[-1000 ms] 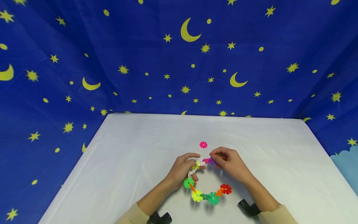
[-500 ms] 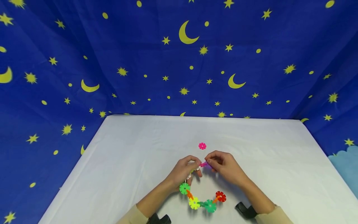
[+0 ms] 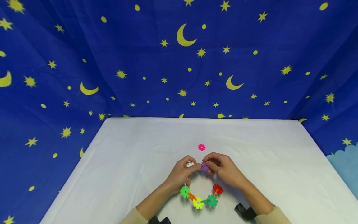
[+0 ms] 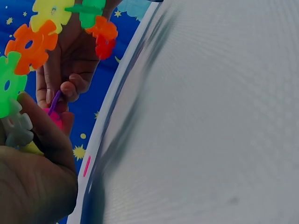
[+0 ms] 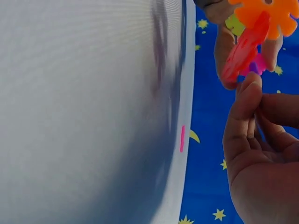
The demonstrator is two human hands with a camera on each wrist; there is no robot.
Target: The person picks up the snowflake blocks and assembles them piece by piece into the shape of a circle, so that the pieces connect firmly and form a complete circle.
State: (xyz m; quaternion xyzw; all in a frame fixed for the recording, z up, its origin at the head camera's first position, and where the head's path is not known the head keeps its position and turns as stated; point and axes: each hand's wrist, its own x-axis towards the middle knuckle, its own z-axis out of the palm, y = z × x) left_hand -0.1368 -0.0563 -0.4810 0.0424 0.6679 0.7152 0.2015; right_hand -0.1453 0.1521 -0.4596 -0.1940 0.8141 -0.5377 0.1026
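Note:
A chain of notched plastic snowflake discs hangs in a curve below both hands. My left hand [image 3: 179,175] grips its upper left part, around a white disc [image 3: 190,164] and a pink disc [image 4: 55,119]. My right hand [image 3: 227,171] pinches a purple disc [image 3: 204,167] between thumb and fingers, against the pink one, which is mostly hidden in the head view. From the left hand down run a green disc [image 3: 185,192], an orange disc [image 3: 192,196], a yellow disc [image 3: 198,203], a darker green disc [image 3: 212,200], and at the free end a red disc [image 3: 218,189].
One loose pink disc [image 3: 201,147] lies flat on the white table [image 3: 134,149] beyond the hands. A blue cloth [image 3: 156,62] with yellow stars and moons stands behind the table and along its sides. Black wrist straps [image 3: 245,212] sit at both forearms.
My hands have come closer together, and the left fingers have closed further on the chain. The purple disc has turned to show its flat face. The chain's red end has shifted left.

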